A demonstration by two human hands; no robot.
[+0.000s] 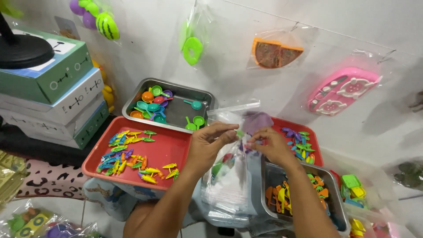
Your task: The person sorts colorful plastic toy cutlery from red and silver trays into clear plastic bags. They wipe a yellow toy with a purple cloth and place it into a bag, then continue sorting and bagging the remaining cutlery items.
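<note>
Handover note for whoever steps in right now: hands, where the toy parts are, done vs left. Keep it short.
Left hand: pinching the mouth of the clear plastic bag.
Right hand: gripping the bag's other edge, by a purple piece at the opening.
Parts: small spoons in the steel tray at the back; carrot-like pieces on the red tray; orange and green pieces in the steel bin on the right; more pieces on the second red tray.
Done: the bag already holds a few coloured pieces.
Left: bag unsealed; trays and bin still hold many loose pieces.
</note>
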